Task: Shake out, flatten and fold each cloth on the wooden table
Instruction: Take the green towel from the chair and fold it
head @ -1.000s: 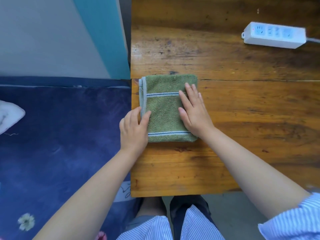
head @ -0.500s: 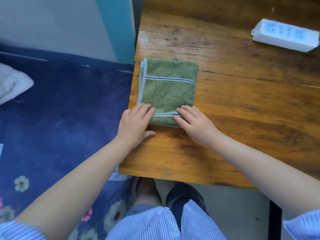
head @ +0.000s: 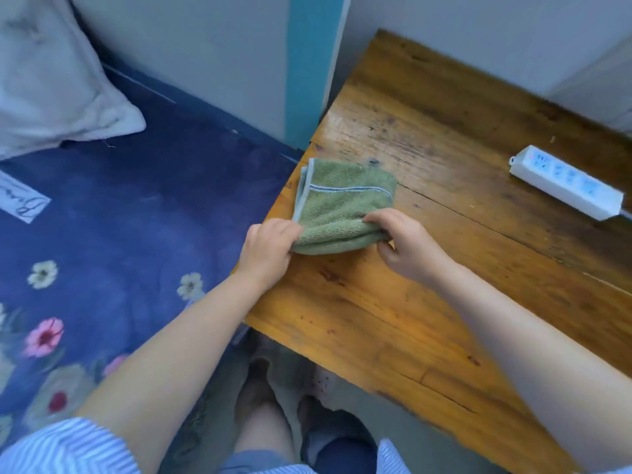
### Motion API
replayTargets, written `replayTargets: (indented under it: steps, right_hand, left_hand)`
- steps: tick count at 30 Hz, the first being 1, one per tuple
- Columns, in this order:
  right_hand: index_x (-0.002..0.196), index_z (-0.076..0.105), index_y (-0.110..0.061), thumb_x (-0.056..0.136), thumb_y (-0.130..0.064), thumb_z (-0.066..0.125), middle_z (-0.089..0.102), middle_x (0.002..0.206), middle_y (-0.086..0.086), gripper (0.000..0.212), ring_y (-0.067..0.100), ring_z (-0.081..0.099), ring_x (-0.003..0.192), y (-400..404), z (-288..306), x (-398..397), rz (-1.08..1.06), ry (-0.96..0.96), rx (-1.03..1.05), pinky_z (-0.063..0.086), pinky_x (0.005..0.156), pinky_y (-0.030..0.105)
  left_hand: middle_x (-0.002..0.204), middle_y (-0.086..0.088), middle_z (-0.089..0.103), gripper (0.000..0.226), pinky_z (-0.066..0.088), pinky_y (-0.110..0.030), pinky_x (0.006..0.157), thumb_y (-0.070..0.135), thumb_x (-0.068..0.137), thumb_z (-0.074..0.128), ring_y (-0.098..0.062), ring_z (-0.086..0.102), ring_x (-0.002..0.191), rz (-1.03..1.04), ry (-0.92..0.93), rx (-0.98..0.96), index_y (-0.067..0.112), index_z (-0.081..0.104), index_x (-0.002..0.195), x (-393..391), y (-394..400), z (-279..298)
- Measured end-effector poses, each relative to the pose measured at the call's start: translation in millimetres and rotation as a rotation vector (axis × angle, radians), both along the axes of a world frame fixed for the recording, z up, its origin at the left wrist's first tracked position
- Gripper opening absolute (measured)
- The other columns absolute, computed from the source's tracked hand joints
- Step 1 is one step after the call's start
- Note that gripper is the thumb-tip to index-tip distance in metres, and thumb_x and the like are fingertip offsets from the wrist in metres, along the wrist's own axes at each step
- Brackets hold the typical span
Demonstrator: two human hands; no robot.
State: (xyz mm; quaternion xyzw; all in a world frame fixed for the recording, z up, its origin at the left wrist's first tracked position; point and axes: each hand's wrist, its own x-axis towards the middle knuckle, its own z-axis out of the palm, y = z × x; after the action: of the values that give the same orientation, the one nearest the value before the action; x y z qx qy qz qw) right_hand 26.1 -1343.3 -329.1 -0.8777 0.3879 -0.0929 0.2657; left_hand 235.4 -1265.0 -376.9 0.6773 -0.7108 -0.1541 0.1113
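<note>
Head cam view: the green cloth (head: 342,206) sits near the left edge of the wooden table (head: 427,302), folded into a small rectangle with a blue stripe across the far part. Left hand (head: 268,249) pinches the cloth's near-left corner, fingers curled around it. Right hand (head: 407,244) grips the near-right corner the same way, and that near edge looks lifted and rolled up a bit. A white power strip (head: 566,182) lies toward the right edge, well apart from the cloth.
</note>
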Motion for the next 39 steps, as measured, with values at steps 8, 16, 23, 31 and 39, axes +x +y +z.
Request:
replayTargets:
  steps: [8,16,23,31,39]
  right_hand:
    - [0.109,0.058,0.002,0.071,0.007,0.039,0.048,0.105,0.003,0.042,0.009,0.044,0.099,21.8,58.3,74.6,0.008,-0.222,0.159,0.041,0.078,0.017]
    - [0.120,0.051,-0.003,0.077,0.022,0.036,0.046,0.110,0.000,0.052,0.002,0.048,0.093,120.1,96.8,223.6,0.296,-0.234,0.384,0.037,0.067,-0.004]
    - [0.115,0.042,-0.023,0.079,0.019,0.036,0.045,0.091,-0.016,0.056,-0.005,0.048,0.050,264.8,127.0,345.1,0.500,-0.311,0.479,0.035,0.047,0.005]
    - [0.109,0.039,-0.037,0.073,-0.001,0.045,0.043,0.098,-0.018,0.051,-0.011,0.048,0.071,391.3,149.2,459.5,0.596,-0.442,0.655,0.039,0.068,0.009]
    - [0.115,0.049,-0.011,0.081,0.021,0.044,0.064,0.090,-0.006,0.047,0.002,0.064,0.078,440.0,132.5,545.4,0.537,-0.359,1.053,0.050,0.066,0.011]
  left_hand:
    - [0.105,-0.004,0.060,0.045,0.039,-0.031,0.085,0.022,0.074,0.039,-0.025,0.052,0.098,0.394,0.336,0.033,0.005,0.061,0.109,64.1,77.6,76.4]
    - [0.075,0.007,0.050,0.017,0.035,-0.004,0.064,-0.002,0.088,0.053,-0.020,0.047,0.079,0.775,0.444,-0.048,-0.002,0.057,0.105,163.7,227.7,143.7]
    - [0.071,0.008,0.056,0.023,0.040,-0.005,0.047,-0.004,0.089,0.049,0.013,0.056,0.048,1.029,0.523,-0.163,0.018,0.048,0.093,241.7,398.0,184.3]
    - [0.064,-0.002,0.054,0.015,0.039,-0.010,0.039,-0.007,0.091,0.046,0.007,0.050,0.033,1.231,0.645,-0.287,0.006,0.044,0.096,303.1,527.3,221.7]
    - [0.067,-0.002,0.052,0.010,0.037,-0.008,0.040,-0.001,0.094,0.043,0.005,0.049,0.032,1.368,0.742,-0.389,0.007,0.045,0.098,375.2,560.8,240.5]
